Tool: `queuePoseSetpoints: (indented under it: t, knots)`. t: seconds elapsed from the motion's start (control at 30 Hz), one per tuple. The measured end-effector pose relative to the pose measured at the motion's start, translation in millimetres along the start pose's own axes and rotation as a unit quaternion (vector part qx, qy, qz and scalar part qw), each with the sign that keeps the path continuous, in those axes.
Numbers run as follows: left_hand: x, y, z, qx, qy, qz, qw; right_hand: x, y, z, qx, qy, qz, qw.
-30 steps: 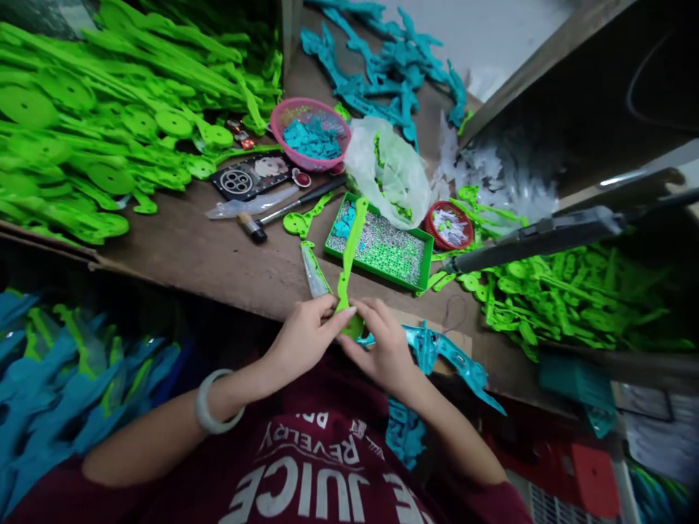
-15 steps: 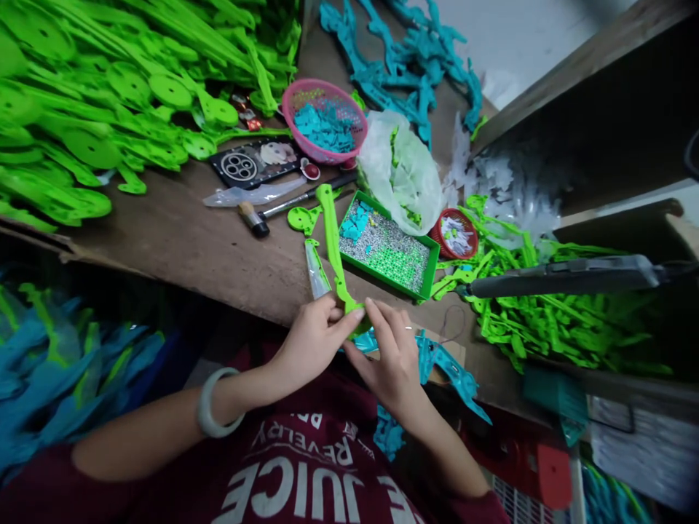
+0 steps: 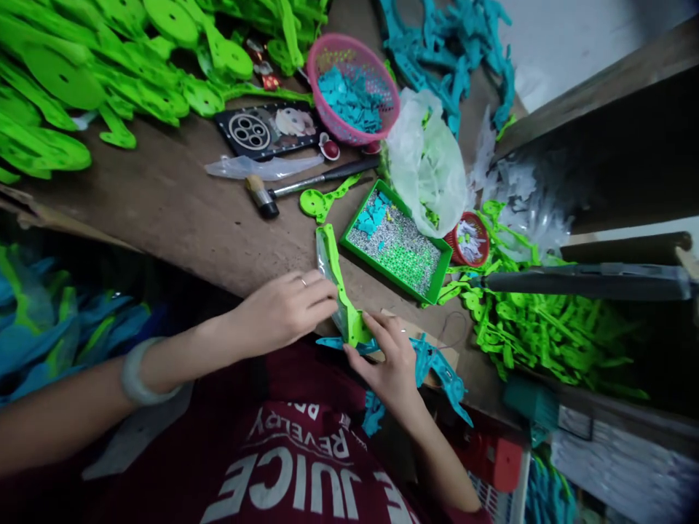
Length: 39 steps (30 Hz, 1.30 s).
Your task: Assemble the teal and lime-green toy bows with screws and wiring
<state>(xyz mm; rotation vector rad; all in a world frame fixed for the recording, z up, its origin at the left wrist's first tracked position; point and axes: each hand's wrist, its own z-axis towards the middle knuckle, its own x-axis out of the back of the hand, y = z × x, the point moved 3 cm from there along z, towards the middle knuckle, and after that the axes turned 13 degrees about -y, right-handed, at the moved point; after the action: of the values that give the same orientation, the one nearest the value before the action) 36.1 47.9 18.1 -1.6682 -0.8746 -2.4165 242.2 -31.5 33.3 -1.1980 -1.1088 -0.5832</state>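
My right hand (image 3: 390,356) holds the lower end of a long bright green plastic part (image 3: 356,327), thumb below and fingers above. A clear plastic piece (image 3: 326,266) runs along the part's left side; whether the two are joined I cannot tell. Close to that left side is my left hand (image 3: 284,309), its fingers curled and pressed together; what they hold, if anything, is hidden. Under and beside my right hand lies a turquoise plastic part (image 3: 442,371). Just beyond the green part, a smaller green part with a round end (image 3: 313,203) rests on the table.
A hammer (image 3: 298,187) and a dark patterned case (image 3: 270,131) lie ahead. Beyond my hands are a green tray (image 3: 349,244) of small metal pieces, a pink basket (image 3: 349,135), a plastic bag (image 3: 437,160) and a red basket (image 3: 464,258). Green parts (image 3: 546,342) are heaped right.
My left hand has let go of the green part and drawn back to the left. My right hand still holds it, now lower. The camera view has shifted a little.
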Motion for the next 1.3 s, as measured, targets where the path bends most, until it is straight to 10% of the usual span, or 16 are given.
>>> queuePoseSetpoints:
  t: [0.83,1.0,1.13,1.3]
  knots:
    - [-31.6,6.0,5.9,-0.115,0.014,-0.003,0.993,1.9,21.4,7.1,0.036,-0.107,-0.057,0.992]
    - [-28.8,7.0,6.4,-0.118,0.07,-0.025,0.99,31.1,23.0,16.2,0.0,-0.069,0.115,0.991]
    - [-27.5,7.2,6.8,-0.143,0.068,0.011,0.987,34.0,10.2,38.2,-0.067,0.176,0.386,0.903]
    - [-25.1,10.4,6.4,-0.15,0.059,0.046,0.986,-21.1,0.7,76.4,-0.146,0.154,0.543,0.812]
